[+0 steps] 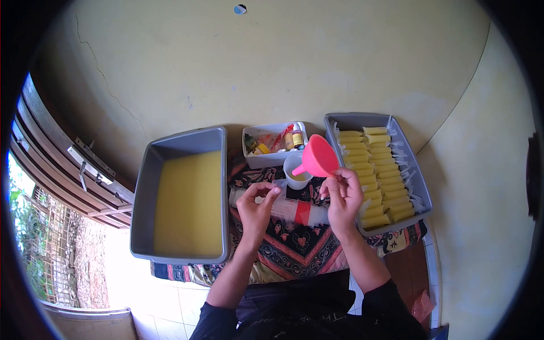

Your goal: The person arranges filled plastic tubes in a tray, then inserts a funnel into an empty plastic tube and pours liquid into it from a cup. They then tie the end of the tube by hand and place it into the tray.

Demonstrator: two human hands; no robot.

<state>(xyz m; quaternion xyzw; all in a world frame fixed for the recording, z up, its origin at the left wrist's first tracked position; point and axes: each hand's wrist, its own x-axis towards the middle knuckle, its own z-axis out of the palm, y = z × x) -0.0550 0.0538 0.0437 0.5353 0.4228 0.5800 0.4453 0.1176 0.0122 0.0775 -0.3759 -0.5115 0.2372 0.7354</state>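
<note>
My right hand point(343, 201) is closed on the rim of a pink funnel point(322, 157), its spout tipped down to the left. The spout is over or in front of a white cup point(294, 177) with some yellowish liquid in it. My left hand point(258, 208) pinches a small, clear plastic bag point(280, 184), close to the cup. Below and between the hands lies a clear plastic pack with a red band point(302, 213). It rests on a patterned cloth point(300, 241).
To the left stands a grey tub point(225, 226) of yellow liquid. On the right, another grey tub point(416, 178) contains rows of filled yellow plastic tubes point(374, 180). A white box point(266, 161) of small bottles sits against the wall. An open louvred shutter point(73, 164) is at far left.
</note>
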